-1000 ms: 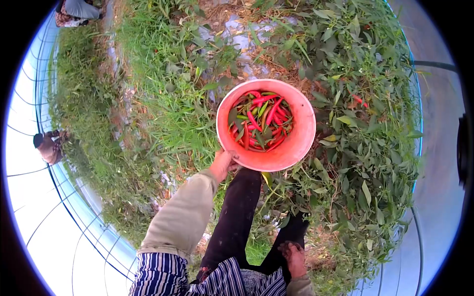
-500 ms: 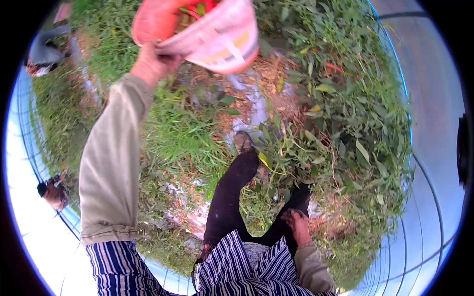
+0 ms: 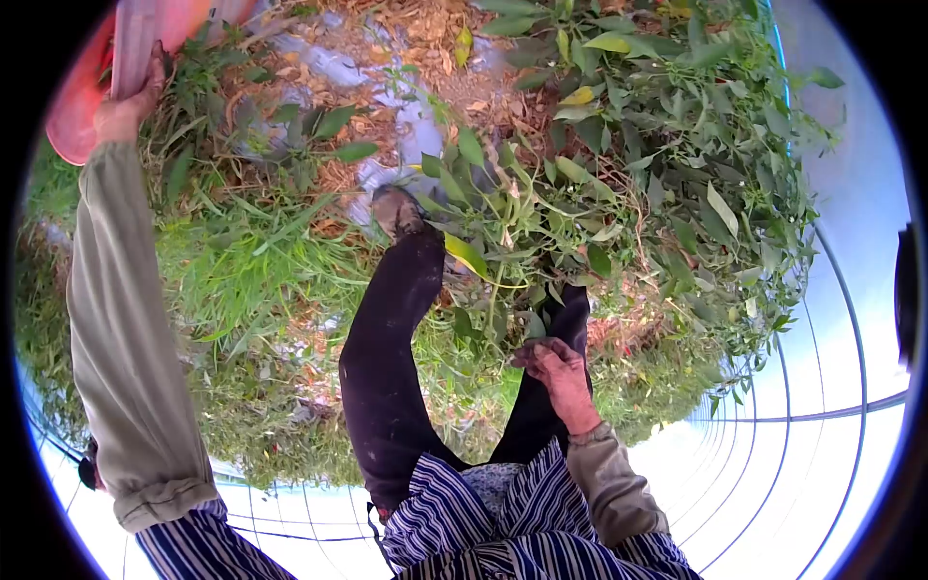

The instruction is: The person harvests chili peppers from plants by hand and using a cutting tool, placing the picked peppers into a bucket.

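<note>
At the upper left edge, my left hand [image 3: 133, 108] grips the rim of a pinkish-red bucket [image 3: 82, 106], at the end of my outstretched arm. Most of the bucket lies outside the view, so its contents are hidden. My right hand [image 3: 564, 379] is in front of my right knee, palm turned inward, with the fingers bent and pressed together. Whether anything small is between those fingers I cannot make out. Just beyond it hang the leaves of a green plant [image 3: 541, 232], with one long yellowing leaf [image 3: 466, 254] near my left shin.
Leafy plants [image 3: 677, 184] line the right side beside a plastic greenhouse wall [image 3: 841, 193]. Grass [image 3: 242, 261] grows on the left. Wood-chip litter and pale sheeting [image 3: 416, 130] cover the ground ahead. My shoe [image 3: 397, 213] rests at the plant's base.
My left hand has swung the bucket, which showed red and green peppers inside, out to the far left. My right hand has risen off my leg toward the leaves. The view has shifted.
</note>
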### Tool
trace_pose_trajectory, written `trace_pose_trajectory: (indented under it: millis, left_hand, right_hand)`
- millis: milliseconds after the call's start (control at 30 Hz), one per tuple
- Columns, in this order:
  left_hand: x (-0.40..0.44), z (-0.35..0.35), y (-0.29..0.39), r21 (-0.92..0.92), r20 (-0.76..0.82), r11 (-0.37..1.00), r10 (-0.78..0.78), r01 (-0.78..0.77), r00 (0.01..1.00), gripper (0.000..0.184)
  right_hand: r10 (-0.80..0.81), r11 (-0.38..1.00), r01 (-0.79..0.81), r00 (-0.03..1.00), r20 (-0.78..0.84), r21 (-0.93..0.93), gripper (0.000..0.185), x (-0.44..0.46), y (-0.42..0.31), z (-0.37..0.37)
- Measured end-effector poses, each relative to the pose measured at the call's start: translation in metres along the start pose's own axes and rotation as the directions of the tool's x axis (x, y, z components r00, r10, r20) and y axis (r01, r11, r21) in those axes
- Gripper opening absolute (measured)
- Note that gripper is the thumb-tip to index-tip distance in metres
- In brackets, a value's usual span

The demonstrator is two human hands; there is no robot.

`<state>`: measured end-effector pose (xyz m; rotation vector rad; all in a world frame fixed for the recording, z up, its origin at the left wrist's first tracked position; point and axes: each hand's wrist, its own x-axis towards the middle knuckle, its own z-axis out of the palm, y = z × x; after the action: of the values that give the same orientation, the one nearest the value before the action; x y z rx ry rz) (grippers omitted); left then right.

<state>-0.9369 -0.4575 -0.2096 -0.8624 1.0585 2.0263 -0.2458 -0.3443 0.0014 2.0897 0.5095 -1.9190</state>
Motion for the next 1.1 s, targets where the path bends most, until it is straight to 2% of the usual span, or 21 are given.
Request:
trace_pose_trajectory:
  millis: [33,100,133,200,267,300,367,433,467,500,533,600,633,733,800,867,933,967,1033,1067,1100]
  left_hand:
    - [-0.015,-0.006,-0.003,-0.037,-0.007,0.997,0.063,-0.063,0.998,0.052]
    - [-0.060,0.013,-0.039,0.326,0.069,0.929,0.162,-0.176,0.984,0.052]
    - [-0.093,0.029,-0.066,0.332,0.048,0.931,0.143,-0.151,0.989,0.052]
    - [-0.155,0.058,-0.116,0.626,0.210,0.744,0.125,-0.232,0.970,0.058]
    - [-0.180,0.027,-0.156,0.638,0.129,0.770,-0.100,-0.005,0.987,0.052]
    - [-0.189,-0.007,-0.180,0.720,0.226,0.692,-0.312,0.058,0.923,0.048]
    - [-0.234,-0.032,-0.252,0.779,0.089,0.572,-0.503,0.255,0.860,0.045]
    - [-0.268,-0.079,-0.327,0.875,-0.109,0.336,-0.566,0.349,0.817,0.053]
    - [-0.287,-0.085,-0.360,0.847,-0.137,0.341,-0.601,0.408,0.788,0.061]
    - [-0.302,-0.102,-0.399,0.851,-0.149,0.307,-0.637,0.426,0.757,0.071]
    - [-0.313,-0.114,-0.429,0.877,-0.043,0.292,-0.744,0.381,0.667,0.081]
    - [-0.358,-0.098,-0.475,0.981,-0.096,0.073,-0.631,0.182,0.770,0.090]
    - [-0.377,-0.116,-0.518,0.953,-0.107,0.164,-0.605,0.256,0.789,0.096]
    - [-0.412,-0.086,-0.550,0.919,-0.159,0.265,-0.425,0.291,0.891,0.095]
    - [-0.427,-0.068,-0.561,0.924,-0.099,0.346,-0.189,0.161,0.977,0.092]
    - [-0.425,-0.074,-0.591,0.924,-0.090,0.347,-0.209,0.160,0.974,0.085]
    - [-0.426,-0.069,-0.589,0.927,-0.074,0.343,-0.237,0.154,0.969,0.078]
    - [-0.427,-0.062,-0.583,0.901,0.013,0.426,-0.220,0.084,0.975,0.070]
    - [-0.425,-0.051,-0.576,0.909,0.091,0.415,-0.288,0.038,0.953,0.052]
    - [-0.426,-0.052,-0.581,0.905,0.085,0.423,-0.282,0.044,0.956,0.052]
    - [-0.429,-0.052,-0.590,0.921,0.139,0.373,-0.037,-0.115,0.990,0.051]
  right_hand:
    - [-0.054,0.998,0.055,0.998,0.026,-0.030,0.021,0.007,-0.006,0.000]
    - [-0.155,0.986,0.160,0.983,0.093,-0.042,0.019,0.017,-0.026,0.013]
    - [-0.208,0.967,0.219,0.974,0.092,-0.134,0.018,0.024,-0.035,0.011]
    - [-0.283,0.940,0.291,0.957,0.068,-0.178,0.018,0.025,-0.065,0.022]
    - [-0.305,0.927,0.313,0.950,0.068,-0.208,0.020,0.025,-0.088,0.021]
    - [-0.353,0.904,0.358,0.933,0.067,-0.233,0.024,0.028,-0.099,0.022]
    - [-0.372,0.876,0.393,0.920,0.128,-0.281,0.024,0.030,-0.114,0.019]
    - [-0.395,0.833,0.436,0.900,0.186,-0.341,0.025,0.034,-0.119,0.010]
    - [-0.378,0.833,0.425,0.905,0.196,-0.354,0.025,0.036,-0.121,0.007]
    - [-0.387,0.826,0.438,0.898,0.208,-0.355,0.025,0.037,-0.124,0.007]
    - [-0.395,0.818,0.451,0.892,0.220,-0.357,0.024,0.037,-0.128,0.008]
    - [-0.402,0.794,0.447,0.895,0.194,-0.412,0.021,0.038,-0.130,0.014]
    - [-0.404,0.763,0.461,0.887,0.221,-0.454,0.019,0.041,-0.130,0.013]
    - [-0.392,0.673,0.514,0.858,0.332,-0.532,0.016,0.042,-0.126,0.027]
    - [-0.368,0.620,0.543,0.839,0.401,-0.567,0.014,0.043,-0.115,0.038]
    - [-0.299,0.519,0.630,0.767,0.568,-0.577,0.014,0.058,-0.106,0.052]
    - [-0.256,0.460,0.637,0.762,0.594,-0.618,0.014,0.074,-0.094,0.075]
    - [-0.188,0.295,0.702,0.707,0.681,-0.648,0.015,0.087,-0.088,0.086]
    - [-0.069,-0.007,0.793,0.608,0.791,-0.610,0.018,0.117,-0.070,0.105]
    - [-0.032,-0.137,0.818,0.560,0.828,-0.559,0.020,0.136,-0.057,0.112]
    - [0.037,-0.277,0.790,0.578,0.816,-0.547,0.023,0.151,-0.044,0.120]
